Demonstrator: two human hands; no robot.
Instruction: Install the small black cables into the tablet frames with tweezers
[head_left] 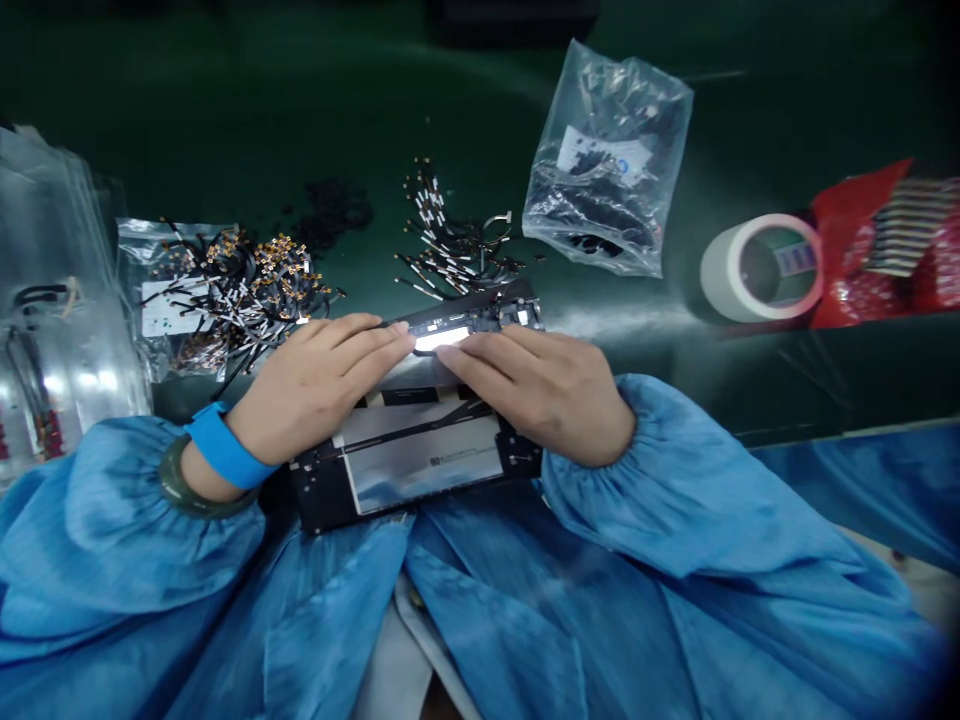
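Note:
An opened tablet [427, 465] leans against my body at the table's near edge, its silver battery plate and black inner parts showing. My left hand [319, 370] lies over its left side, fingers together, with the fingertips at a bright white strip [442, 340] near the top edge. From the other side my right hand [551, 385] grips the tablet, its fingertips pressing by the same strip. Both thumbs are mostly hidden. Just beyond the tablet lies a small group of thin black cables [450, 250] with white labels.
Left of my hands, a heap of cables with gold-coloured ends [262, 285] covers a plastic bag. Clear plastic trays [60, 270] stand at far left. Small black pieces [334, 212] lie farther back. To the right are a clear bag [611, 160], a tape roll [724, 270] and red wrapping [847, 260].

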